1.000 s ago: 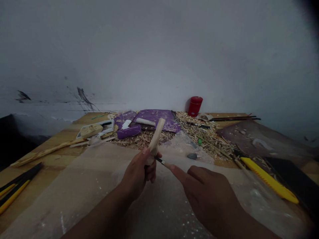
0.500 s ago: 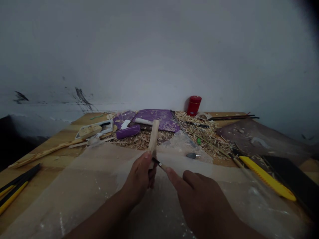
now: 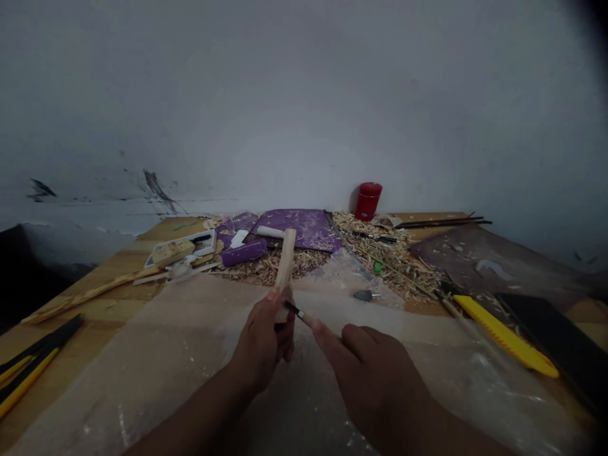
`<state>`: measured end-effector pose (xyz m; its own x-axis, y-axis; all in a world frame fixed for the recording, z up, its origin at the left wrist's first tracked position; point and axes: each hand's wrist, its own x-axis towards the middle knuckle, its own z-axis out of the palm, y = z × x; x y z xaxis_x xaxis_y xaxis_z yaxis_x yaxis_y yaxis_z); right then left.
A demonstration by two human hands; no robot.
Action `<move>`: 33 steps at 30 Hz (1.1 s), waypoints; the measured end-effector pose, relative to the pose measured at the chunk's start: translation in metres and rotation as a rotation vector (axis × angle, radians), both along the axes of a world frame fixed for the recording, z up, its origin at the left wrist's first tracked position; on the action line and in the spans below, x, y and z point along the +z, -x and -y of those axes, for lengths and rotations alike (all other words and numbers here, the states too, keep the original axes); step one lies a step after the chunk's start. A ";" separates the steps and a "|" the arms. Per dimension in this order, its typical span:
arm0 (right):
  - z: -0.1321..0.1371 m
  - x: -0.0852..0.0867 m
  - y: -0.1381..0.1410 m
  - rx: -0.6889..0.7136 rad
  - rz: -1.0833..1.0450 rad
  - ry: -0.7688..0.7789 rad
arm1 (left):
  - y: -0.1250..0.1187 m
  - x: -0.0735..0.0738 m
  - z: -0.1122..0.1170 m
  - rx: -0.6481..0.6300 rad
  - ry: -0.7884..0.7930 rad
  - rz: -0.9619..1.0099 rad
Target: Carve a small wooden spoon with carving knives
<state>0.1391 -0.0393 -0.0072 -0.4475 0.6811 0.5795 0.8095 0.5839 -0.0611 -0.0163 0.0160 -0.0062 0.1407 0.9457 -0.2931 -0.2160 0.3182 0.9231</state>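
My left hand [image 3: 261,342] grips the lower end of a pale wooden stick [image 3: 285,266], which rises from my fingers and leans slightly to the right. My right hand [image 3: 375,386] pinches a small carving tool [image 3: 301,316] with a light wooden handle and a dark metal shank. The tool's dark tip meets the stick near my left fingers. My left fingers hide the stick's lower end, and my right fingers hide the rear of the tool's handle.
Plastic sheeting [image 3: 156,342] covers the wooden table [image 3: 109,278] under my hands. Behind lie a purple mat [image 3: 299,227], wood shavings [image 3: 384,253] and a red tin [image 3: 368,201]. A yellow utility knife [image 3: 503,335] lies right; black-and-yellow tools [image 3: 33,367] lie left.
The top of the wooden stick has swung left over the last second. My right hand has moved left with the carving tool, and the tool's tip stays at the stick.
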 end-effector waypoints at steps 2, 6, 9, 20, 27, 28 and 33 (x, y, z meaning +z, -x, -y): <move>-0.002 0.002 -0.001 0.018 -0.094 0.094 | -0.001 0.000 0.000 0.015 0.019 0.000; -0.004 0.006 -0.003 0.057 -0.358 0.368 | -0.001 0.000 0.000 0.017 0.023 0.009; -0.002 0.004 -0.002 0.053 -0.344 0.299 | -0.001 0.000 0.001 0.012 0.015 0.037; -0.003 0.003 0.001 0.029 -0.241 0.188 | 0.000 0.000 0.000 0.018 0.044 0.040; -0.002 0.001 0.007 -0.012 -0.069 -0.063 | -0.001 0.001 0.000 0.016 0.048 0.045; -0.001 0.001 0.007 -0.017 -0.030 -0.110 | -0.001 0.002 0.000 0.016 0.051 0.040; -0.003 0.001 0.003 0.038 -0.219 0.061 | -0.001 0.006 0.000 0.006 0.073 0.067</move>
